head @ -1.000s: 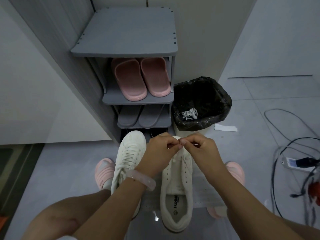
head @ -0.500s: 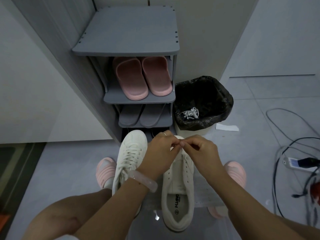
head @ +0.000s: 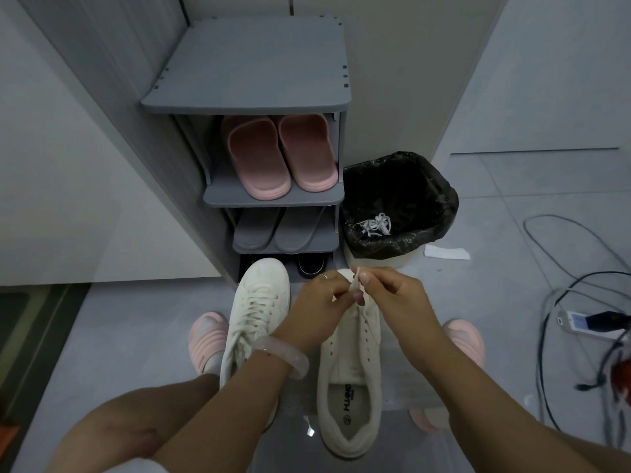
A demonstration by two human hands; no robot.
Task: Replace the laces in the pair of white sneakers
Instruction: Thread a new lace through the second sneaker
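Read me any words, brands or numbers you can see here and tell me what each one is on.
"HUANQ", partly readable and the ending uncertain, with a round logo: printed on the insole of the unlaced sneaker.
Smaller line under that brand: too small to read.
White power strip on the floor: any markings are too blurred to read.

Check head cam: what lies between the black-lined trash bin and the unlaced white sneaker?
Head view: bare grey floor, except the left hand and right hand pinching a white lace over the unlaced white sneaker, just before the black-lined trash bin.

Matt white leather-like sneakers (head: 351,363), frame centre; matt grey shoe rack (head: 252,63), upper centre; smooth pink rubbery slippers (head: 278,155); glossy crinkled black bin liner (head: 440,199); smooth grey tiled floor (head: 512,268).
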